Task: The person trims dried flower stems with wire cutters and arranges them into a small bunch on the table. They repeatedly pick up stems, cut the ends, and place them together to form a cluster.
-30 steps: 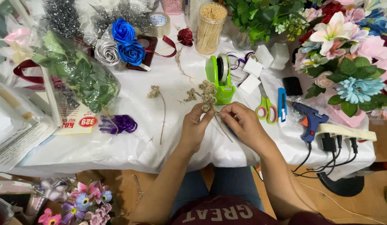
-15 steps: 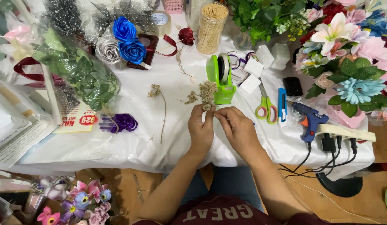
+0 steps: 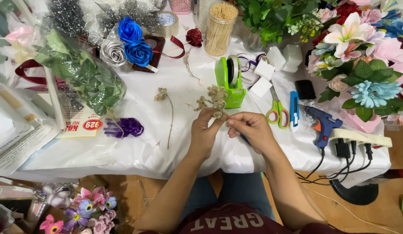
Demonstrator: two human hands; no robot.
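Both hands meet over the near middle of the table (image 3: 167, 151), which is draped in a white cloth. The left hand (image 3: 204, 132) has its grip closed on a small sprig of dried flowers (image 3: 215, 100), pinching the stem low down so that the beige flower heads stand up above the fingers. The right hand (image 3: 250, 128) sits just beside it, fingertips pinched together at the base of the same sprig; what lies between those fingertips is too small to tell.

Directly behind the sprig stands a green tape dispenser (image 3: 231, 82). To its right lie scissors (image 3: 277, 111) with green and yellow handles, a blue box cutter (image 3: 294, 106), and a blue glue gun (image 3: 321, 125) whose cord runs to a power strip (image 3: 362, 138) at the table edge. A second dried stem (image 3: 167, 108) lies loose on the cloth to the left of the hands, apart from them. A purple ribbon bow (image 3: 127, 127) rests further left. Blue and silver ribbon roses (image 3: 127, 43) sit at the far left, a jar of wooden sticks (image 3: 220, 27) at the far centre, and artificial flowers (image 3: 362, 56) crowd the right side.
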